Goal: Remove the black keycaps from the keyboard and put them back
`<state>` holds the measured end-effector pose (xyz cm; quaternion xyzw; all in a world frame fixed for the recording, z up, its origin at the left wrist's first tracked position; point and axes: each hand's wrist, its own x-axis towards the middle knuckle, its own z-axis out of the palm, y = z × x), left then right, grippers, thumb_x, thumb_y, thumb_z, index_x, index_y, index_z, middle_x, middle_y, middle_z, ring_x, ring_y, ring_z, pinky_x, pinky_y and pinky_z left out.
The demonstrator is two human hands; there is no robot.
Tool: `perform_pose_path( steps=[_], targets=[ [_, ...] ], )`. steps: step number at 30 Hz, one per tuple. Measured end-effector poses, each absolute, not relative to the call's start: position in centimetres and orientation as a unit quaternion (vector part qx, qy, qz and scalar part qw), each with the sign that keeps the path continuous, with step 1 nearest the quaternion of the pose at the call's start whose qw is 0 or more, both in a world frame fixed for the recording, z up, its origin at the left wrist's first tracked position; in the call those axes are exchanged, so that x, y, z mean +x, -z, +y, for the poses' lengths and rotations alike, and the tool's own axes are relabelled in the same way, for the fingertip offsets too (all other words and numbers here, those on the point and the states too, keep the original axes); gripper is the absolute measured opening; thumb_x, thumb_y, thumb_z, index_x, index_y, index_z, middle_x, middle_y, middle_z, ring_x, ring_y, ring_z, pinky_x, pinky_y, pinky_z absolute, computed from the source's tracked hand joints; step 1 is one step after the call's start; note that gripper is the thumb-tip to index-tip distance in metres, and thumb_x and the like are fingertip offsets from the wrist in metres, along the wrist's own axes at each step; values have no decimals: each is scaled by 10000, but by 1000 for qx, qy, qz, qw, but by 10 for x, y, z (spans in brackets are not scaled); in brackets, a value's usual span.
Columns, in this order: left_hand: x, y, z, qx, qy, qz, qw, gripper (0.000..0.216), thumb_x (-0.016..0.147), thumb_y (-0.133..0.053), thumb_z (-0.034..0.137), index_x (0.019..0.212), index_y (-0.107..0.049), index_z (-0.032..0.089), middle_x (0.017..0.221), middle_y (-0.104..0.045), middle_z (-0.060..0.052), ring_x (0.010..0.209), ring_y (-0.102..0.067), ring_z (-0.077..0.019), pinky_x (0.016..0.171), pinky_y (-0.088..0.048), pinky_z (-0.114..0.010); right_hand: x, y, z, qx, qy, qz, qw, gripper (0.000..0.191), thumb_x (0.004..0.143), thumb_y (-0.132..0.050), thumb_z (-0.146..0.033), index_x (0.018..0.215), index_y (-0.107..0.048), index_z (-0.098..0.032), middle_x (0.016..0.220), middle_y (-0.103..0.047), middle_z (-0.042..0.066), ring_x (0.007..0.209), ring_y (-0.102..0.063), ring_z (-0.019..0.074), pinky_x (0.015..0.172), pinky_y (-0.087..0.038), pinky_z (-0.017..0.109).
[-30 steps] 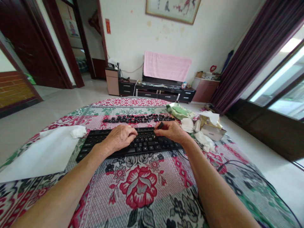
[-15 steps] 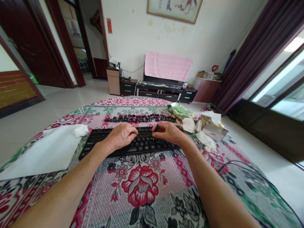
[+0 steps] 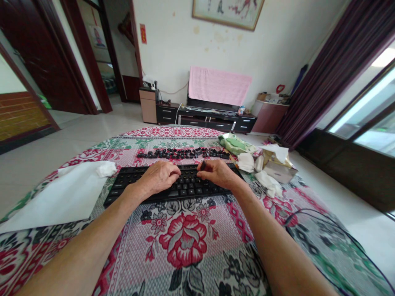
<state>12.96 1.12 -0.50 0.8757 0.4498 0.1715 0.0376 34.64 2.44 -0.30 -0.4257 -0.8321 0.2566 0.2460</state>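
A black keyboard [image 3: 148,197] lies across the table in front of me, with keys in place in its lower middle and bare key positions elsewhere. My left hand [image 3: 160,176] rests over its middle, thumb and fingers drawn together; whatever is between them is hidden. Just to the right, my right hand [image 3: 217,172] is over the keyboard too. Its thumb and forefinger pinch a small black piece [image 3: 203,165] that sticks up above the fingertips. Behind the keyboard runs a strip of loose black keycaps [image 3: 182,153].
White paper [image 3: 61,197] with a crumpled tissue [image 3: 106,169] lies at the left. Toward the right are a green packet [image 3: 236,144], crumpled tissues [image 3: 268,183] and a tissue box [image 3: 279,170]. A dark cable [image 3: 336,226] loops over the flowered tablecloth [image 3: 185,242].
Both hands stay almost in place over the keyboard, with only slight finger movement. The whole view has shifted slightly. The small black piece remains in my right hand.
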Motion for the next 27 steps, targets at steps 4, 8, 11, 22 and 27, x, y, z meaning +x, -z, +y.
perform_pose_path(
  steps=[4, 8, 11, 22, 27],
  targets=[
    [130, 5, 11, 877, -171, 448, 35, 219, 700, -400, 263, 784, -596, 213, 719, -583, -7, 668, -501, -119, 622, -351, -245, 347, 4, 26, -414, -263, -835, 249, 201, 690, -457, -317, 815, -530, -177, 615, -541, -6, 537, -455, 81, 488, -346, 209],
    [130, 6, 12, 876, -169, 450, 35, 218, 699, -403, 274, 775, -597, 211, 713, -582, -7, 660, -501, -120, 613, -348, -245, 346, 1, 24, -413, -255, -839, 245, 180, 672, -478, -302, 786, -540, -177, 594, -515, -15, 530, -435, 75, 476, -334, 202],
    [131, 6, 12, 875, -170, 451, 39, 226, 703, -403, 291, 780, -599, 210, 716, -580, -11, 663, -499, -121, 612, -347, -245, 345, -2, 21, -417, -243, -841, 242, 161, 666, -489, -289, 772, -543, -181, 562, -491, -22, 513, -418, 72, 469, -327, 200],
    [140, 7, 6, 890, -146, 427, 57, 379, 673, -402, 505, 928, -556, 270, 756, -537, -14, 673, -481, -124, 602, -346, -241, 345, 3, 24, -429, -263, -827, 251, 169, 700, -443, -287, 808, -522, -183, 596, -560, -7, 522, -473, 82, 487, -350, 206],
    [140, 12, 7, 900, -123, 416, 31, 348, 692, -390, 486, 935, -545, 292, 757, -508, -15, 696, -470, -128, 624, -340, -240, 346, 5, 26, -429, -268, -823, 257, 166, 697, -446, -289, 795, -517, -176, 588, -566, -3, 522, -492, 89, 483, -358, 207]
  ],
)
